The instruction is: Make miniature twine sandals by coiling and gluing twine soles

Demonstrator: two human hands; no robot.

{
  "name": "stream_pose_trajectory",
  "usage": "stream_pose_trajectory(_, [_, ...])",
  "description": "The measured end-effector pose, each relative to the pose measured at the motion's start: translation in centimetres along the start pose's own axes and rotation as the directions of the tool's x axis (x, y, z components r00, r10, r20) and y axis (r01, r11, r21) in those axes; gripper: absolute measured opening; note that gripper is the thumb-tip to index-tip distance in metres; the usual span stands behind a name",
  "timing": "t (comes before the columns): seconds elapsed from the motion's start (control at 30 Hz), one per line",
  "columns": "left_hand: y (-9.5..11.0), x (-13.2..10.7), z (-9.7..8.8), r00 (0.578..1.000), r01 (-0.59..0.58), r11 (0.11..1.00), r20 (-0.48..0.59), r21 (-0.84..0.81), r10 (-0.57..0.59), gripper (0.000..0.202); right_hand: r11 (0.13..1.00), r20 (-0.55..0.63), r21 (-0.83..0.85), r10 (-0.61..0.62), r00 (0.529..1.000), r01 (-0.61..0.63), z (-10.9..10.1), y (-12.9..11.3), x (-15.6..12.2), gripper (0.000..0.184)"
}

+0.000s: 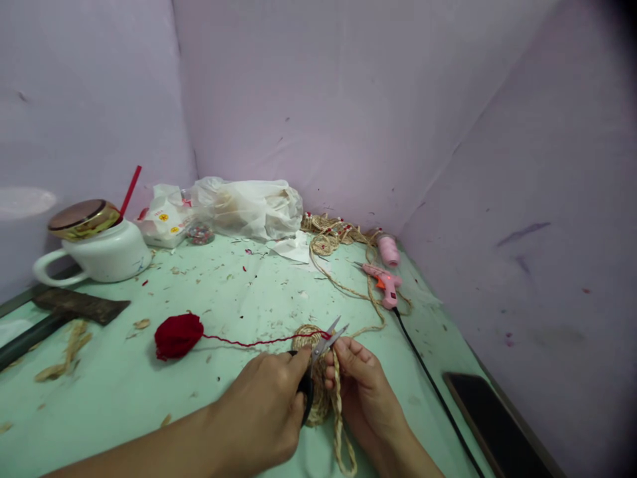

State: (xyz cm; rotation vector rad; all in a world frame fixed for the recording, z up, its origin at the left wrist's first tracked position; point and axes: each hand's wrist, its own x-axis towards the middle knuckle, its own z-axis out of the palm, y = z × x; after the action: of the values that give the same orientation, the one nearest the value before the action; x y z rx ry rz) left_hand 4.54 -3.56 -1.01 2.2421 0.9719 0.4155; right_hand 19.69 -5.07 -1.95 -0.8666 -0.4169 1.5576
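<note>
My left hand grips black-handled scissors; their parted blades point up and right around the end of the red yarn. Just to the right, my right hand pinches a braided straw cord, its fingertips beside the blades. The cord hangs down in a loop at the bottom. Beneath both hands lies a coiled straw piece, partly hidden by them. A strand of red yarn runs from a red yarn ball on the left to the blades.
A pink glue gun lies right of the hands, its black cable trailing past a dark phone. Behind are pink thread, woven straw pieces and a white plastic bag. At left stand a white mug and a hammer-like tool.
</note>
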Motion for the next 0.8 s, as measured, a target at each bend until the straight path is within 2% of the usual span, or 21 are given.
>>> stream_pose_trajectory(0.27, [0.4,0.0,0.0,1.000,-0.004,1.000,0.016,-0.024,0.004,0.037,0.998,-0.006,0.033,0.063,0.998,-0.062,-0.2,0.2,-0.1,0.023])
stream_pose_trajectory(0.47, [0.9,0.3,-0.9,1.000,0.008,1.000,-0.011,-0.017,-0.008,0.021,0.999,0.063,-0.029,0.019,0.998,-0.017,-0.3,0.2,-0.1,0.022])
stream_pose_trajectory(0.8, [0.8,-0.3,-0.6,0.997,0.070,0.995,0.033,-0.077,-0.068,0.023,0.994,0.087,-0.102,-0.016,0.996,0.025,-0.2,0.2,-0.2,0.022])
